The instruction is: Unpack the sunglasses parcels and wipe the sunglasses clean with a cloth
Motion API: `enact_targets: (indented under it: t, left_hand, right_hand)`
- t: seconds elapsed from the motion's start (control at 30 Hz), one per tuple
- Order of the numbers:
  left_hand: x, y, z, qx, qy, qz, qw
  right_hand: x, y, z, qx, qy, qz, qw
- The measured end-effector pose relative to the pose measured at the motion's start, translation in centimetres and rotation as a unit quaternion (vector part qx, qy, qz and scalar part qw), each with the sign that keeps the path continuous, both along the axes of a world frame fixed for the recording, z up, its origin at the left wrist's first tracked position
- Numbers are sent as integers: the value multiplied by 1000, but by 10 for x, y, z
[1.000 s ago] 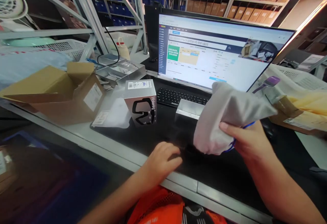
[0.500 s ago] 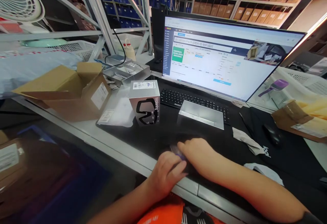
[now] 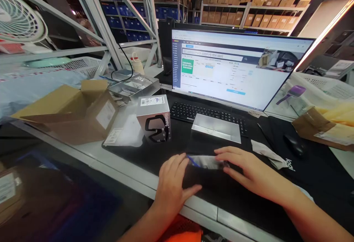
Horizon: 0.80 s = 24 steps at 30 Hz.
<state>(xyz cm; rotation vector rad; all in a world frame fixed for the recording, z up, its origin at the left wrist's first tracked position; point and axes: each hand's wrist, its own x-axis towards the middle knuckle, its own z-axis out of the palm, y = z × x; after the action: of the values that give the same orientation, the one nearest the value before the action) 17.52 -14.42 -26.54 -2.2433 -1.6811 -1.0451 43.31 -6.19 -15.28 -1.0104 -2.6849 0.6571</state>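
A small clear plastic bag (image 3: 207, 162) with a blue strip near its left end lies between my hands on the black desk mat. Its contents are too blurred to make out. My left hand (image 3: 173, 183) rests at the bag's left end, fingers stretched and thumb apart. At the other end, my right hand (image 3: 243, 166) has the bag's edge between thumb and fingers. Just beyond stand a printed product box (image 3: 154, 120) and, to its right, a silvery open box or tray (image 3: 217, 127).
A keyboard (image 3: 207, 114) sits below the monitor (image 3: 238, 69). An open cardboard carton (image 3: 80, 120) is at left, by a metal tray (image 3: 135, 87). To the right are a crumpled cloth (image 3: 268, 153), a mouse (image 3: 294, 145) and a carton with yellow packaging (image 3: 318, 127).
My hands were close together over the bag and have moved apart. The right hand shifted right, and the bag now shows stretched between them. The view has tilted slightly.
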Motion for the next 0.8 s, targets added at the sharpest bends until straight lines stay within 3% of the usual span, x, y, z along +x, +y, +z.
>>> enact_targets:
  t: [0.1,0.2,0.3,0.43,0.63,0.8]
  left_hand:
    - [0,3,2,-38,-10,-41,998]
    - [3,8,8,-77,-32,-88,993]
    - [5,13,17,-122,-60,-117,984]
    - [6,18,24,-160,-82,-117,977]
    - [6,24,17,-106,-45,-98,989]
    - [-2,23,9,-11,7,-109,994]
  right_hand:
    - [15,-4,-12,60,1,-75,995]
    - [18,-6,-24,30,-14,-133,991]
    - [12,-19,-31,-36,-1,-109,993]
    - [-1,-35,-42,-57,25,-72,995]
    - [-7,-28,-52,-59,65,-74,993]
    - [7,-21,-31,-58,-41,-33,997]
